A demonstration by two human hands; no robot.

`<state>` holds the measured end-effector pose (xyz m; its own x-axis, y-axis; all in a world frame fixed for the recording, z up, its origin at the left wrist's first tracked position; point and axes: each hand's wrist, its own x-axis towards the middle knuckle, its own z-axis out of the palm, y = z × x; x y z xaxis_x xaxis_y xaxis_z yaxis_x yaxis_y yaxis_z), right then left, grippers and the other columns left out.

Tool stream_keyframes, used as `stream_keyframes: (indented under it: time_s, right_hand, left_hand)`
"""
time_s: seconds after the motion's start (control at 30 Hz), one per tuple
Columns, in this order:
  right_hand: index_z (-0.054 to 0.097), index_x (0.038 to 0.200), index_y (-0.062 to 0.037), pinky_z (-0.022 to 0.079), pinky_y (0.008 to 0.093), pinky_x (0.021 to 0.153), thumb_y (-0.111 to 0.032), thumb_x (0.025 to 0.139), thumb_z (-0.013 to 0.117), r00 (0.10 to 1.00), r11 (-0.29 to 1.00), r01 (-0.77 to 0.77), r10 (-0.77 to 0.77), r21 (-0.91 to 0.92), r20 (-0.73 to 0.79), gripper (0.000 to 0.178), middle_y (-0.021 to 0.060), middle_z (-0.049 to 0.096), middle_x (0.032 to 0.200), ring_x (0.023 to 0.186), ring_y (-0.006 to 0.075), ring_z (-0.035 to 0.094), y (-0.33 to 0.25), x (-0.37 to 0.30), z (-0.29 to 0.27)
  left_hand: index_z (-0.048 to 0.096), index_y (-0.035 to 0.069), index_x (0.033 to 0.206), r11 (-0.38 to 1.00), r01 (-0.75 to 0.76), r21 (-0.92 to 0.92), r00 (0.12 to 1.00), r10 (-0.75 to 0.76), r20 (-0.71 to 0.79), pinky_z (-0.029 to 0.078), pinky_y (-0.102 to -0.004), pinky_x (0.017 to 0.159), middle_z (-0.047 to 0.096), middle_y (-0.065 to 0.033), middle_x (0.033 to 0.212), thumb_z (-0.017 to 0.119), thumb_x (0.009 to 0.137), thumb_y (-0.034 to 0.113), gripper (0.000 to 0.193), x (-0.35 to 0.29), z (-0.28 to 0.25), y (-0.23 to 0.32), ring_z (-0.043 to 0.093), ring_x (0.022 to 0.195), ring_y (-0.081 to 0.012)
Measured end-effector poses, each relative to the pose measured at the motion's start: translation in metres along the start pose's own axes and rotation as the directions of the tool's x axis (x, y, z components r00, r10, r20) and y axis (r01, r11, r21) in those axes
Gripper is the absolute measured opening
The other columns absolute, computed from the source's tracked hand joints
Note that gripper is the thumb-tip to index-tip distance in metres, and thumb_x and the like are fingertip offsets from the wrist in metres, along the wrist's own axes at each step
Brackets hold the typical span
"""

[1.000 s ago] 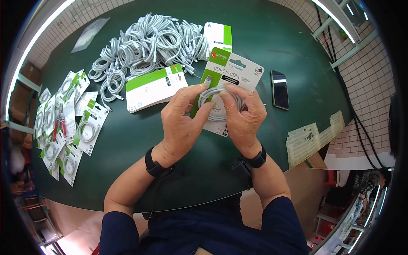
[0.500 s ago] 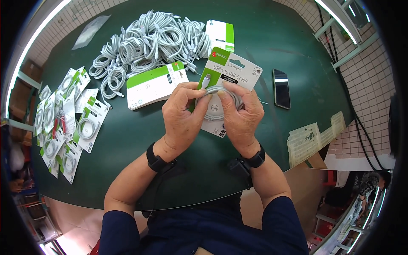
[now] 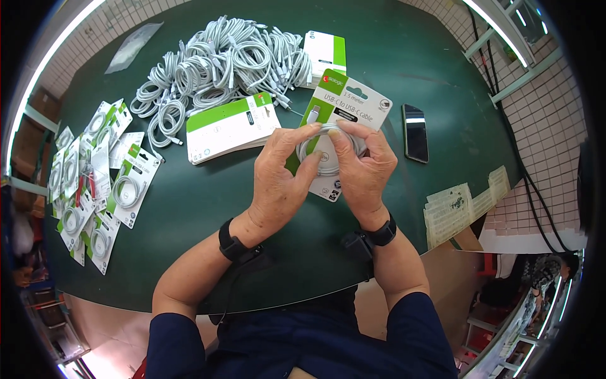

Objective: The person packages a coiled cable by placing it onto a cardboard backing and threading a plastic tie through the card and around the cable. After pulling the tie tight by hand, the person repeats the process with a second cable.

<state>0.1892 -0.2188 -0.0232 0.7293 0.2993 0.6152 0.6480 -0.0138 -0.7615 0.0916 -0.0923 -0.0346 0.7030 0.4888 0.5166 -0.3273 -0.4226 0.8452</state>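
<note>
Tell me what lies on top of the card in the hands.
A coiled grey cable, one plug showing, lies on the card. The left hand and right hand hide parts of both.

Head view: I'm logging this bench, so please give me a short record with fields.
Left hand: pinches left side of coiled white charging cable
Right hand: holds coil's right side
Backing: green-and-white hang card, behind coil
At left: cable-fitted cards, red-handled tool among them
Far side: heaped cables
Beyond left hand: card stack
At right: smartphone
</note>
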Motion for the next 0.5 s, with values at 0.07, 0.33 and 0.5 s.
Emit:
stream_keyframes:
  time_s: [0.07,0.33,0.5]
  right_hand:
    - [0.074,0.122,0.0004,0.057,0.0286,0.083,-0.011,0.097,0.080,0.993,0.993,-0.088,0.082,0.073,0.086,0.027,0.0090,0.075,0.109,0.099,0.0146,0.070,-0.003,0.004,-0.001]
    - [0.066,0.131,0.0058,0.055,0.0263,0.091,-0.012,0.106,0.070,0.985,0.952,-0.173,0.172,0.252,0.026,0.032,0.0092,0.073,0.113,0.103,0.0120,0.066,0.001,0.028,-0.027]
    - [0.067,0.131,0.0048,0.054,0.0261,0.090,-0.013,0.106,0.070,0.992,0.975,-0.122,0.127,0.184,-0.014,0.031,0.0083,0.072,0.113,0.099,0.0108,0.065,0.006,0.039,-0.041]
  left_hand:
    - [0.071,0.004,0.124,0.988,0.143,-0.053,0.990,-0.144,-0.008,0.055,-0.0285,0.083,0.073,-0.0074,0.109,0.072,0.092,-0.004,0.032,-0.001,-0.002,-0.002,0.069,0.097,-0.0137]
    - [0.070,-0.001,0.119,0.968,0.187,-0.170,0.982,-0.185,0.024,0.055,-0.0263,0.088,0.076,-0.0083,0.109,0.071,0.093,-0.004,0.026,0.016,-0.019,0.008,0.071,0.100,-0.0111]
    - [0.069,-0.002,0.116,0.986,0.136,-0.101,0.986,-0.125,0.109,0.056,-0.0260,0.088,0.077,-0.0100,0.106,0.072,0.092,-0.004,0.023,0.025,-0.028,0.011,0.072,0.100,-0.0109]
